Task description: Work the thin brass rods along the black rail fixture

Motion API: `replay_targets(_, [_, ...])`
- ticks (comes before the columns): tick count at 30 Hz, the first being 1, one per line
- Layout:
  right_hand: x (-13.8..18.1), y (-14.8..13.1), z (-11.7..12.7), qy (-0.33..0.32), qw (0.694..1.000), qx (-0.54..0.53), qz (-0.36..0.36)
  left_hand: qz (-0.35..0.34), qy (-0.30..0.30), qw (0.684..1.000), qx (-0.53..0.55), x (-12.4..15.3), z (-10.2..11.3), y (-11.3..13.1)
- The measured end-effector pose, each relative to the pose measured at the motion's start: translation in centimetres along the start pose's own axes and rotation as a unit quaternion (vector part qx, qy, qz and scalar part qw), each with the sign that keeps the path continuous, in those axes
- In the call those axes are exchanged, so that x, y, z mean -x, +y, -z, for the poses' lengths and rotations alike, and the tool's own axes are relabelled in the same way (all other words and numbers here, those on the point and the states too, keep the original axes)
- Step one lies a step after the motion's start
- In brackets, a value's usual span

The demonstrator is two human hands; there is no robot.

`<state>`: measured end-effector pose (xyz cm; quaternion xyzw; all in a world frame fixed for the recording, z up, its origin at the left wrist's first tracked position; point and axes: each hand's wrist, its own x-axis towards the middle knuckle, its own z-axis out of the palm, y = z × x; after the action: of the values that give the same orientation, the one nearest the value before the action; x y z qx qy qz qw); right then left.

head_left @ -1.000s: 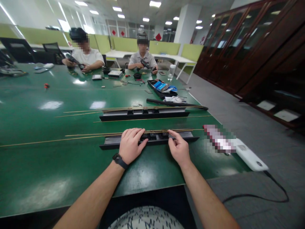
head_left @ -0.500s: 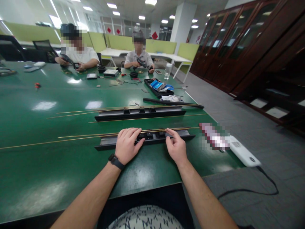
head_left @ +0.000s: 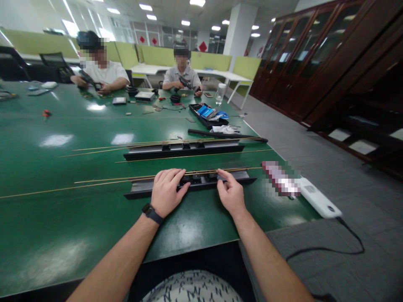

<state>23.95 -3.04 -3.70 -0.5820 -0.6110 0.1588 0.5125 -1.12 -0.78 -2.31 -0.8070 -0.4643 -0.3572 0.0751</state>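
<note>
My left hand [head_left: 168, 188], with a dark watch [head_left: 152, 213] on its wrist, lies across a long black channel-shaped rail [head_left: 185, 188]. Its fingers reach over the far side and the thumb bends along the near side. Thin gold-coloured rods [head_left: 107, 180] run lengthwise over the rail and pass under those fingers. At the rail's right part is my right hand [head_left: 232, 192], index finger stretched to the rods and thumb apart from it, the other fingers curled. Black blocks [head_left: 201, 178] sit inside the rail between my hands.
Behind lies a second black rail [head_left: 185, 152] with more gold rods. Farther back are a black tube [head_left: 226, 135], white gloves [head_left: 225, 129] and an open black case [head_left: 209, 116]. A white device [head_left: 319, 198] with a cable is at the right edge. Two people sit across the green table [head_left: 78, 235].
The view has shifted slightly. My right hand's fingers have curled more, with the index finger still out at the rods. My left hand keeps its place on the rail.
</note>
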Motion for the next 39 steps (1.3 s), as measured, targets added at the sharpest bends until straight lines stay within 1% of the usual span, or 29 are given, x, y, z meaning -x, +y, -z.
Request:
replay_targets(3, [-0.02,-0.03,0.03,0.007,1.0,-0.006,-0.005,0.0,0.001,1.0,-0.002,-0.01,0.0,0.0])
replay_targets(10, [0.0,-0.08,0.15,-0.01,1.0,0.016,0.003,-0.002,0.004,1.0,-0.004,-0.06,0.08,0.06])
replay_targets(18, [-0.11,0.15,-0.1,0.021,0.999,-0.024,-0.015,-0.003,0.002,1.0,-0.006,-0.01,0.1,0.11])
replay_targets(24, [-0.01,-0.02,0.05,-0.011,1.0,0.015,0.001,-0.003,0.003,1.0,-0.005,-0.04,0.03,0.07])
replay_targets(32, [-0.04,-0.05,0.01,0.016,1.0,-0.018,0.0,0.0,0.002,1.0,-0.002,-0.04,0.1,0.17])
replay_targets(39, [0.03,-0.54,0.28,-0.013,1.0,0.012,-0.006,0.003,-0.001,1.0,0.005,-0.02,0.08,0.08])
